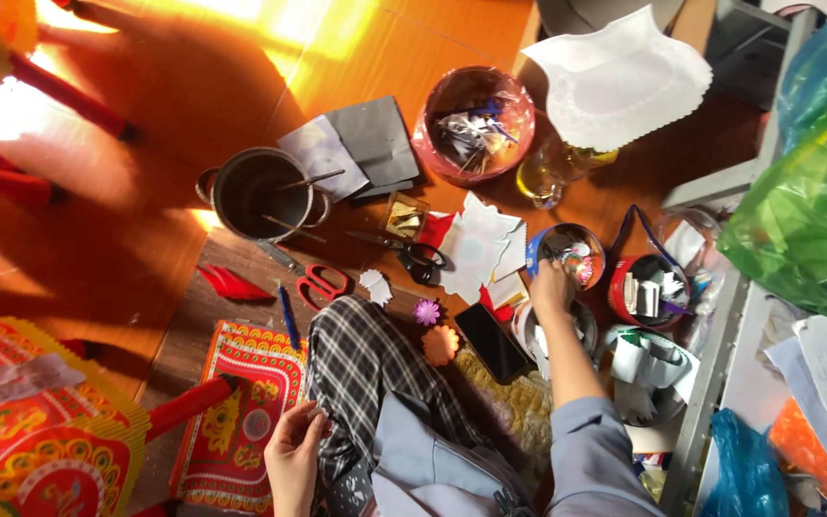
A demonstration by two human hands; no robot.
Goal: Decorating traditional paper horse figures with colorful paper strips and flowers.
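Blue-rimmed bowl (567,251) hides right hand's (552,285) fingertips; left hand (294,450) grip unclear.

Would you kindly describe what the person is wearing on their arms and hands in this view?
Both hands are bare, with no gloves, rings or watch that I can make out. The right arm has a grey-blue sleeve pushed up near the elbow, leaving the forearm and right hand uncovered. The left hand shows only to the wrist at the frame's bottom edge, so its sleeve cannot be seen.

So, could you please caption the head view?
Right hand reaches into a small tin; left hand rests by the plaid knee.
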